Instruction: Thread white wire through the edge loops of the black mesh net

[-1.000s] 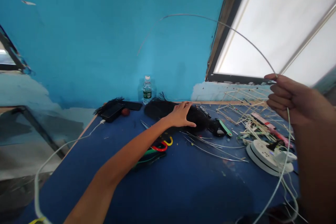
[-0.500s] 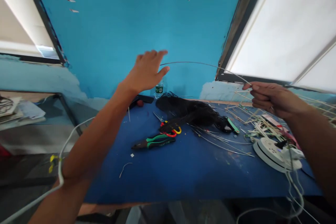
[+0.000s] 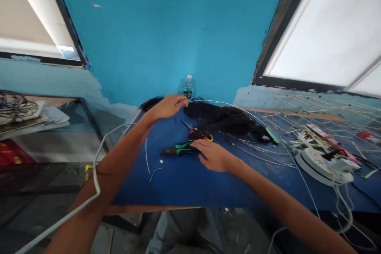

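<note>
Thin pale wire (image 3: 226, 103) pinched in left hand (image 3: 169, 106); right hand (image 3: 212, 154) down at green-handled pliers (image 3: 182, 149).
Clock read from mid-view. At 10: left thumb and fingertips closed on wire, then arcing over black fibre bundle (image 3: 226, 119) at 3 and falling past table edge (image 3: 160, 208) toward 4; raised grip probably for keeping a springy length under control. At 5: right fingers stretched, thumb apart, nothing visibly gripped; fingertips over plier handles at 7, contact impossible to confirm. Handles turned rightward, seemingly convenient for that hand. Red-and-yellow scissors (image 3: 210, 138) just beyond pliers, partly under bundle. Loose wires (image 3: 262, 154) fanned out at 4, likely left together as similar stock. At 12: water bottle (image 3: 188, 87) near wall, presumably out of elbow reach.
</note>
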The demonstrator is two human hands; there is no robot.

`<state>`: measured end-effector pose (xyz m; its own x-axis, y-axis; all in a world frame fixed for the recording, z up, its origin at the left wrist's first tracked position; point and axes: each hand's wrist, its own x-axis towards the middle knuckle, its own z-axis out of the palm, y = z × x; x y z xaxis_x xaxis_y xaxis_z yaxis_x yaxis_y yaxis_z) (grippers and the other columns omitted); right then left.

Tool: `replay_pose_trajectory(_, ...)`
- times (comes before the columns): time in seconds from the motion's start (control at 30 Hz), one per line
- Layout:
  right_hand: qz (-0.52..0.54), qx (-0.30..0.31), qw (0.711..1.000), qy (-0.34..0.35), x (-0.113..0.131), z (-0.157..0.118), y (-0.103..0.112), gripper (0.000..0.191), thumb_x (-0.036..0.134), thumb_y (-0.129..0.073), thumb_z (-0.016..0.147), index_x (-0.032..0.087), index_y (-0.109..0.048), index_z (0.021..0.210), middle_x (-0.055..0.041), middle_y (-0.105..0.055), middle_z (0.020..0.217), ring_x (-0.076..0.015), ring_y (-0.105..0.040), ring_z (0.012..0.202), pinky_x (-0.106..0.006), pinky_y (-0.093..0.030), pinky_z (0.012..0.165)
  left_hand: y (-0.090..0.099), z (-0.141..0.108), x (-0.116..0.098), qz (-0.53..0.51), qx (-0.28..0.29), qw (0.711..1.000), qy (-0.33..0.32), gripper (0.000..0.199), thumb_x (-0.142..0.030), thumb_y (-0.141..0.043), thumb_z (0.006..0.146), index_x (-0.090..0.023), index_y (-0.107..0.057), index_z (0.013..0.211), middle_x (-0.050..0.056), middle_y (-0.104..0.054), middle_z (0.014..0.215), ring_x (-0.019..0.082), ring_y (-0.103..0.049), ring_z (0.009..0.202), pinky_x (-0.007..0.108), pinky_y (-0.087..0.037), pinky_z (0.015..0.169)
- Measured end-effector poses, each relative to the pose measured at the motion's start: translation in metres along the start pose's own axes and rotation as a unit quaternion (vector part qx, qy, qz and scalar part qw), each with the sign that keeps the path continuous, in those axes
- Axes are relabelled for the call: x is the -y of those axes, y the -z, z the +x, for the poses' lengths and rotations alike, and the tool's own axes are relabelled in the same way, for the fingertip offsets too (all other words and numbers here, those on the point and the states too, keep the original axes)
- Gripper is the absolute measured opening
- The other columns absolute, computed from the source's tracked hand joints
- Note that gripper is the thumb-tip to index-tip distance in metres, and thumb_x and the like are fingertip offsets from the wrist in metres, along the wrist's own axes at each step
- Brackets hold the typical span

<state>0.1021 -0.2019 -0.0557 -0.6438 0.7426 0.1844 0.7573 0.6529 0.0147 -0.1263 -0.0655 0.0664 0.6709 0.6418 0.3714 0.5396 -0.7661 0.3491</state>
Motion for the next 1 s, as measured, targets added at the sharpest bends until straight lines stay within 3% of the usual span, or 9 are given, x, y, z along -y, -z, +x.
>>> replay_pose_trajectory(0.1,-0.022,0.033,0.999,0.000,0.014,0.029,-0.021,0.065,0.017,-0.053,0.086,0.003,-0.047,0.149,-0.0203,-0.053,0.151,-0.0287,-0.051,0.137,-0.042,-0.042,0.114,0.006,-0.004,-0.003,-0.001,0.005,1.000,-0.004,0.037,-0.037,-0.039,0.100,-0.016,-0.069,0.095,0.005,-0.069,0.089,0.015,-0.054,0.073,0.028,-0.037,0.074)
replay_pose_trajectory(0.2,-0.054,0.059,0.997,0.000,0.014,0.057,-0.020,0.050,0.020,-0.060,0.077,0.004,-0.064,0.124,-0.0235,-0.067,0.121,-0.0342,-0.062,0.112,-0.046,-0.052,0.095,0.012,-0.008,-0.009,-0.009,0.003,1.000,-0.005,0.038,-0.038,-0.038,0.101,-0.016,-0.070,0.098,0.004,-0.068,0.088,0.013,-0.053,0.068,0.027,-0.038,0.070)
replay_pose_trajectory(0.33,-0.089,0.078,0.993,0.000,0.020,0.070,-0.011,0.039,0.021,-0.065,0.068,0.007,-0.066,0.104,-0.0213,-0.067,0.101,-0.0337,-0.061,0.092,-0.043,-0.053,0.073,0.019,-0.014,-0.017,-0.040,-0.007,0.999,0.007,0.040,-0.041,-0.038,0.101,-0.017,-0.070,0.102,0.004,-0.067,0.085,0.013,-0.054,0.067,0.025,-0.040,0.066)
replay_pose_trajectory(0.53,-0.079,0.048,0.995,-0.031,0.026,0.040,-0.006,0.041,0.031,-0.064,0.078,0.013,-0.062,0.115,-0.0208,-0.056,0.131,-0.0360,-0.053,0.116,-0.039,-0.053,0.075,0.027,-0.019,-0.024,-0.068,-0.015,0.997,0.024,0.037,-0.042,-0.042,0.099,-0.016,-0.069,0.102,0.002,-0.059,0.072,0.014,-0.057,0.064,0.025,-0.040,0.062)
replay_pose_trajectory(0.7,-0.028,0.029,0.995,-0.087,0.025,-0.001,-0.013,0.043,0.024,-0.058,0.084,0.019,-0.061,0.126,-0.0141,-0.066,0.115,-0.0296,-0.063,0.104,-0.036,-0.054,0.076,0.028,-0.018,-0.023,-0.061,-0.020,0.997,0.035,0.038,-0.041,-0.042,0.099,-0.016,-0.069,0.103,0.000,-0.056,0.066,0.015,-0.059,0.065,0.025,-0.040,0.062)
replay_pose_trajectory(0.77,0.074,-0.032,0.989,-0.121,0.026,-0.014,-0.014,0.049,0.021,-0.054,0.088,0.019,-0.056,0.136,-0.0126,-0.068,0.117,-0.0256,-0.066,0.101,-0.036,-0.054,0.084,0.027,-0.017,-0.021,-0.056,-0.016,0.998,0.032,0.037,-0.041,-0.042,0.099,-0.016,-0.069,0.102,0.002,-0.061,0.073,0.015,-0.059,0.066,0.025,-0.041,0.064)
replay_pose_trajectory(0.87,0.382,-0.131,0.891,-0.208,0.027,-0.019,-0.011,0.035,0.037,-0.047,0.100,0.022,-0.063,0.126,-0.0071,-0.072,0.091,-0.0188,-0.063,0.069,-0.032,-0.053,0.065,0.027,-0.016,-0.019,-0.057,-0.012,0.998,0.026,0.038,-0.042,-0.041,0.100,-0.016,-0.070,0.103,0.004,-0.067,0.085,0.013,-0.059,0.066,0.026,-0.043,0.066)
replay_pose_trajectory(0.93,0.536,-0.125,0.797,-0.248,0.027,-0.014,-0.006,0.038,0.051,-0.046,0.100,0.022,-0.068,0.113,-0.0004,-0.061,0.063,-0.0134,-0.044,0.043,-0.027,-0.036,0.043,0.027,-0.016,-0.019,-0.057,-0.011,0.998,0.029,0.039,-0.042,-0.041,0.100,-0.016,-0.071,0.105,0.005,-0.067,0.085,0.014,-0.059,0.067,0.026,-0.043,0.065)
replay_pose_trajectory(1.0,0.605,-0.109,0.744,-0.260,0.028,-0.008,-0.001,0.037,0.053,-0.053,0.096,0.021,-0.069,0.107,0.0034,-0.053,0.055,-0.0096,-0.031,0.036,-0.023,-0.021,0.036,0.027,-0.017,-0.019,-0.059,-0.009,0.998,0.035,0.040,-0.041,-0.041,0.100,-0.016,-0.071,0.106,0.005,-0.067,0.083,0.014,-0.060,0.068,0.026,-0.043,0.065)
